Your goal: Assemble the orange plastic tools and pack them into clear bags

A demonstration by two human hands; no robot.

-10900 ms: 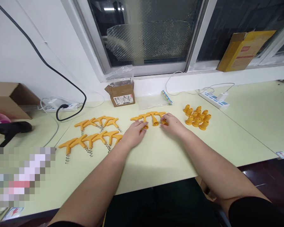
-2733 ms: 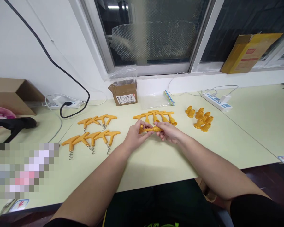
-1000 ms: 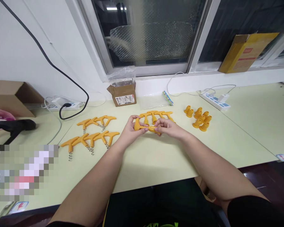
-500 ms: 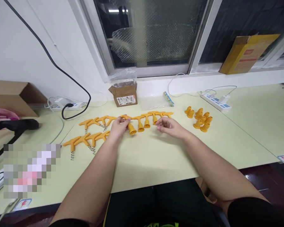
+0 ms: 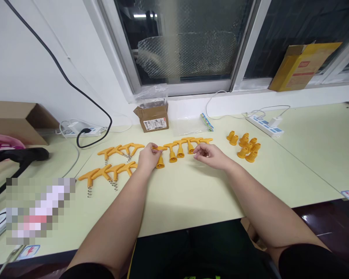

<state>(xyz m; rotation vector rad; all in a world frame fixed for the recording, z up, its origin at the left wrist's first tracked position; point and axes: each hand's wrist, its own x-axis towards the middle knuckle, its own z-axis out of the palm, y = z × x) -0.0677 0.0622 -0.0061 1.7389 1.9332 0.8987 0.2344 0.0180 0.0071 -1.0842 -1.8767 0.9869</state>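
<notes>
My left hand [image 5: 149, 157] is closed on a yellow T-handled corkscrew [image 5: 160, 162] fitted with a flared yellow cap, its wide end toward me; the fingers partly hide the handle. To the right of it, several capped corkscrews [image 5: 180, 149] lie in a row. My right hand [image 5: 211, 155] hovers by the right end of that row, fingers loosely curled and apart, with nothing visible in them. Left of my left hand, two rows of corkscrews lie with bare metal spirals, a back row [image 5: 119, 150] and a front row [image 5: 104, 171]. Several loose yellow caps [image 5: 246, 145] stand farther right.
Behind the rows are a small cardboard box [image 5: 154, 117] and a clear plastic bag [image 5: 189, 125]. A power strip [image 5: 264, 124] lies at back right, another [image 5: 88, 131] at back left by a black cable [image 5: 69, 80]. A black stand [image 5: 20, 157] is at far left.
My left hand has turned the capped corkscrew straighter, setting it closer into line with the capped row. My right hand has barely moved.
</notes>
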